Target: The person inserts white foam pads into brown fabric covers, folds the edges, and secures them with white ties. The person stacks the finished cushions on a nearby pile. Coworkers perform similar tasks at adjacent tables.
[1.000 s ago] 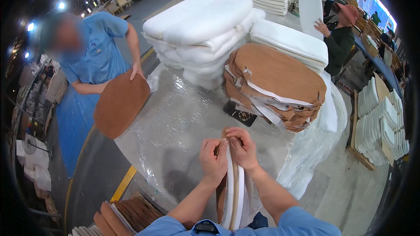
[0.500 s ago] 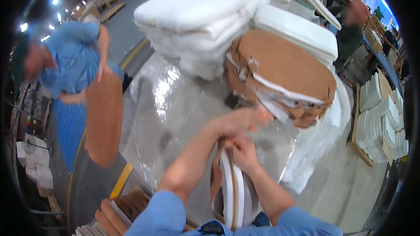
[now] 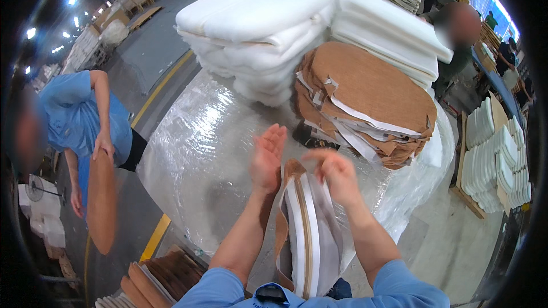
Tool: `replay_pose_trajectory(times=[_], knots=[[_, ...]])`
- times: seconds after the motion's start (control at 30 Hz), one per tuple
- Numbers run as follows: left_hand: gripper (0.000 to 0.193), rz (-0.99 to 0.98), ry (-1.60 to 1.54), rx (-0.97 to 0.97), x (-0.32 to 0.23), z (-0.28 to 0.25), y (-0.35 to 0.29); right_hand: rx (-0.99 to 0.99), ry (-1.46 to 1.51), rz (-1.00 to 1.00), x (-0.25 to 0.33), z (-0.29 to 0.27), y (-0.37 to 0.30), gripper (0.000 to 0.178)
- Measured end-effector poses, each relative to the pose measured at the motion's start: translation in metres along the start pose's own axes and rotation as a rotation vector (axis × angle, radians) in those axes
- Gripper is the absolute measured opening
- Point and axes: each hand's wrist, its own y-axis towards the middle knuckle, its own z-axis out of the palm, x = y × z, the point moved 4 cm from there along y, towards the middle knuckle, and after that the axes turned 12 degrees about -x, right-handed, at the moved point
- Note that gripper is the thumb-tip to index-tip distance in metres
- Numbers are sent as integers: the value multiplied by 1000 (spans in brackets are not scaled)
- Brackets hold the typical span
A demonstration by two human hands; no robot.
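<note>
A cushion cover (image 3: pixel 308 234) of brown and grey cloth, with a white-edged zipper along its side, stands upright against my body between my forearms. Just beyond its far tip on the left is my left hand (image 3: pixel 268 159), palm up with the fingers stretched out and holding nothing. My right hand (image 3: pixel 338 175) hovers to the right of the tip, its index finger extended and the others loosely bent; nothing shows in it. Past my hands, a stack of brown cloth covers (image 3: pixel 371 82) with white edging lies on a plastic-wrapped surface (image 3: pixel 194 137).
Tall white padding (image 3: pixel 257 8) is piled at the back, beside folded white pads (image 3: pixel 388 34). A co-worker at left holds a brown cushion (image 3: pixel 101 205). Another person stands at far right. White cushions (image 3: pixel 494 154) stand on a pallet; brown covers (image 3: pixel 162 276) lie lower left.
My hands have parted from the cover's tip, the left drawing back leftward and turning palm up. The left co-worker's cushion has swung lower. A white pad raised at the back right now rests on its stack.
</note>
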Motion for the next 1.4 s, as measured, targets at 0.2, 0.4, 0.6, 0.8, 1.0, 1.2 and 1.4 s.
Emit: replay_pose_trajectory(times=[0.2, 0.4, 0.6, 0.8, 1.0, 1.2, 1.4], knots=[[79, -147, 106, 6, 31, -7, -3, -128, -38, 70, -7, 37, 99, 54], [81, -219, 243, 72, 30, 5, -4, -39, -40, -30, -59, 69, 90, 79], [74, -294, 252, 116, 26, -5, 0, -86, -360, -324, -23, 72, 65, 80], [68, -382, 270, 174, 31, 3, -11, -126, -626, -377, -12, 51, 55, 69], [52, -340, 297, 25, -12, -32, -24, -421, -586, -94, -55, -29, -47, 51], [66, -451, 226, -355, -67, -164, -101, -303, -510, 600, -91, -62, -209, 40], [77, -675, 474, -512, -40, -197, -233, -280, -651, 481, -85, -40, -224, 55]])
